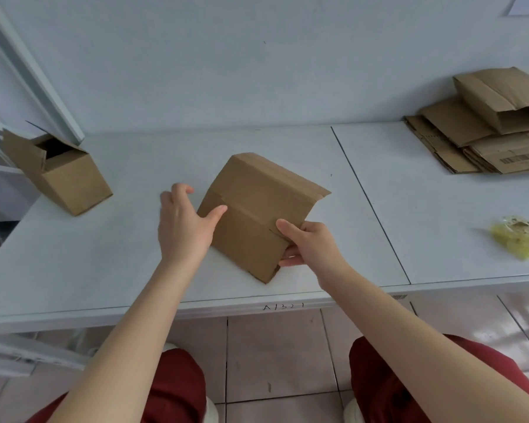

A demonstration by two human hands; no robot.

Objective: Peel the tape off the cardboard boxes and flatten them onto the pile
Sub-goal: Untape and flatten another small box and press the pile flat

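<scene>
Box [257, 206] sits centre frame on the table [104, 270] and looks partly flattened. Right hand [312, 248] grasps its lower right corner, thumb on top, fingers beneath. Left hand [184, 224] is released, thumb touching the box's left edge. Risk: a one-corner grip may let it twist or spring open on the way to the pile [486, 141], upper right. Tape wad [519, 239] lies right; open second box [68, 181] left. White seamed table, pale wall [226, 56], tiled floor [272, 355].
</scene>
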